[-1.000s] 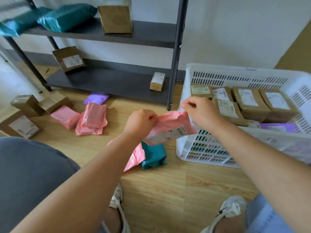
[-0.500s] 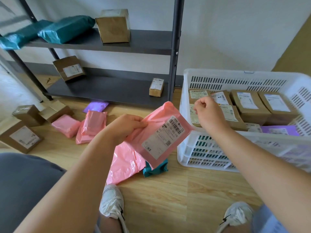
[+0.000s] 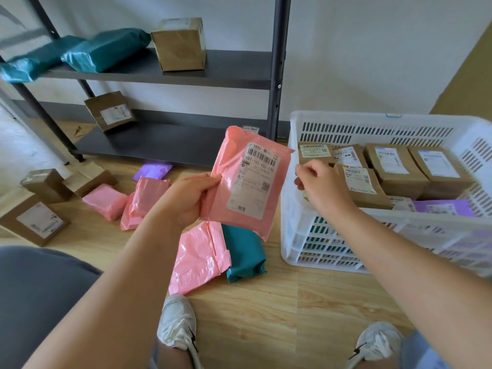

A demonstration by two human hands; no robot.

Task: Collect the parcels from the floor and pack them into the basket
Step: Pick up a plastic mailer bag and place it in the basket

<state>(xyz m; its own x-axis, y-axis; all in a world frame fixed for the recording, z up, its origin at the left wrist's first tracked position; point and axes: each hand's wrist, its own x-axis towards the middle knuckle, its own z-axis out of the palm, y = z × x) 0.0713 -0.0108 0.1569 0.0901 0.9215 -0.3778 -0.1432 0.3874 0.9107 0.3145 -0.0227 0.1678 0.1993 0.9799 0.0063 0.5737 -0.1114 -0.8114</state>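
Note:
My left hand (image 3: 186, 198) grips a pink parcel (image 3: 250, 182) by its left edge and holds it upright, label facing me, just left of the white basket (image 3: 372, 129). My right hand (image 3: 324, 187) hovers over the basket's near left corner beside the parcel's right edge, fingers loosely curled, holding nothing. Several brown boxes (image 3: 394, 166) and a purple parcel (image 3: 442, 207) lie in the basket. On the floor under the held parcel lie another pink parcel (image 3: 199, 257) and a teal parcel (image 3: 245, 251).
Two more pink parcels (image 3: 106, 201) (image 3: 143, 203), a purple one (image 3: 154, 170) and brown boxes (image 3: 34, 219) lie on the wooden floor at left. A dark metal shelf (image 3: 159, 145) with teal parcels and boxes stands behind. My shoes (image 3: 177, 320) are near the bottom.
My right hand let go of the pink parcel's corner. My left hand turned the parcel upright and raised it, so its label now faces me.

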